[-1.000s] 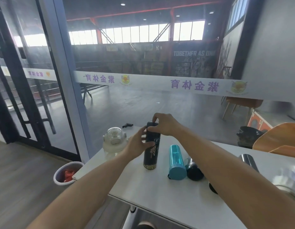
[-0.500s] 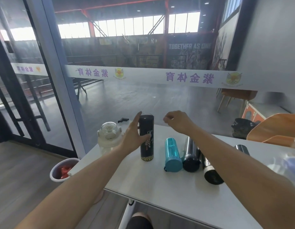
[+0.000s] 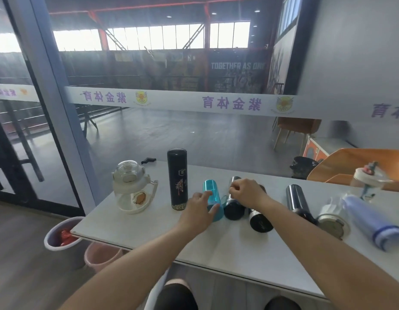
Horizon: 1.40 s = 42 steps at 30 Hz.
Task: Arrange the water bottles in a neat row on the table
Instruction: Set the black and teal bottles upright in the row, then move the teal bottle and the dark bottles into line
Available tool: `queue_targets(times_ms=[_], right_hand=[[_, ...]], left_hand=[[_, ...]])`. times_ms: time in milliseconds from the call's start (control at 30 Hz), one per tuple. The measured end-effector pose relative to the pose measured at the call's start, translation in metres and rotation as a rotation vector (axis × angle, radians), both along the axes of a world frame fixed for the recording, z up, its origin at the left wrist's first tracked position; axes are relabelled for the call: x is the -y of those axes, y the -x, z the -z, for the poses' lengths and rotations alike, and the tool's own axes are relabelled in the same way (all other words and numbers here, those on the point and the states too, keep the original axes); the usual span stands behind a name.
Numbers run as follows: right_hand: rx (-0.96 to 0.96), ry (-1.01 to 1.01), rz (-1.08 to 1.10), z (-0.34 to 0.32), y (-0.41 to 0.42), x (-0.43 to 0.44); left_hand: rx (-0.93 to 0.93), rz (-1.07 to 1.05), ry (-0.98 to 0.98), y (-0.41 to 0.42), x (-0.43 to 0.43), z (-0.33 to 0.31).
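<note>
On the white table a round clear bottle with a white lid and a tall black bottle stand upright at the left. To their right a teal bottle lies on its side. My left hand closes around its near end, thumb on one side and fingers on the other. My right hand rests with curled fingers on a lying silver-and-black flask. Further right lie another black flask, a dark steel flask, a clear bottle and a pale blue bottle.
A glass wall runs just behind the table. A small clear bottle with a straw lid stands at the far right. Two bins, grey and pink, sit on the floor under the table's left corner. An orange chair is behind on the right.
Both hands let go of the tall black bottle, which now stands alone. My left hand moved right onto the teal bottle; my right hand dropped onto the lying flask. The camera tilted down.
</note>
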State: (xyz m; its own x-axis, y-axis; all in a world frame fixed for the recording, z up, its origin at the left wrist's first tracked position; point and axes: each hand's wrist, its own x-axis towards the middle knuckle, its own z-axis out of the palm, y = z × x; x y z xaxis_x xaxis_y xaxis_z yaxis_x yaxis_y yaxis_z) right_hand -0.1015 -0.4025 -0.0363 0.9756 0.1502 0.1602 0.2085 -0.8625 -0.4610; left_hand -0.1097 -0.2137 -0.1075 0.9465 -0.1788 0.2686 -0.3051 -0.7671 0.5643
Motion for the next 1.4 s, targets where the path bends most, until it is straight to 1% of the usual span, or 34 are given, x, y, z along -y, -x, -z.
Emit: queue_targets(times_ms=[67,133,267,433,533,633,767,833,1033,1233,1400], right_hand=[[-0.013,0.019,-0.009,0.007,0.006,0.009],[0.001,0.028,-0.005,0.013,0.009,0.019],[0.013,0.058,0.001,0.016,0.007,0.032],[0.015,0.035,0.015,0.017,-0.003,0.027],[-0.005,0.020,-0.021,0.017,-0.008,0.015],[-0.014,0.011,-0.064,0.024,-0.017,0.006],[-0.031,-0.020,-0.082,0.031,-0.024,0.002],[-0.027,-0.028,-0.075,0.031,-0.025,0.003],[0.055,-0.047,-0.010,0.027,-0.030,0.017],[0.046,-0.018,0.055,0.021,-0.033,0.038],[0.029,-0.010,0.070,0.018,-0.035,0.052]], left_hand=[[-0.166,-0.088,-0.004,-0.004,0.017,0.006],[-0.250,-0.148,0.002,-0.009,0.028,0.008],[-0.289,-0.201,0.028,-0.019,0.036,0.008],[-0.332,-0.211,-0.013,-0.025,0.031,0.002],[-0.254,-0.202,-0.069,-0.025,0.024,-0.007],[-0.123,-0.161,-0.145,-0.022,0.016,-0.025],[0.085,-0.076,-0.185,-0.028,0.009,-0.048],[0.141,-0.041,-0.206,-0.037,0.009,-0.056],[0.178,0.009,-0.246,-0.074,0.020,-0.084],[0.176,0.047,-0.353,-0.110,0.035,-0.101],[0.175,0.059,-0.440,-0.130,0.037,-0.100]])
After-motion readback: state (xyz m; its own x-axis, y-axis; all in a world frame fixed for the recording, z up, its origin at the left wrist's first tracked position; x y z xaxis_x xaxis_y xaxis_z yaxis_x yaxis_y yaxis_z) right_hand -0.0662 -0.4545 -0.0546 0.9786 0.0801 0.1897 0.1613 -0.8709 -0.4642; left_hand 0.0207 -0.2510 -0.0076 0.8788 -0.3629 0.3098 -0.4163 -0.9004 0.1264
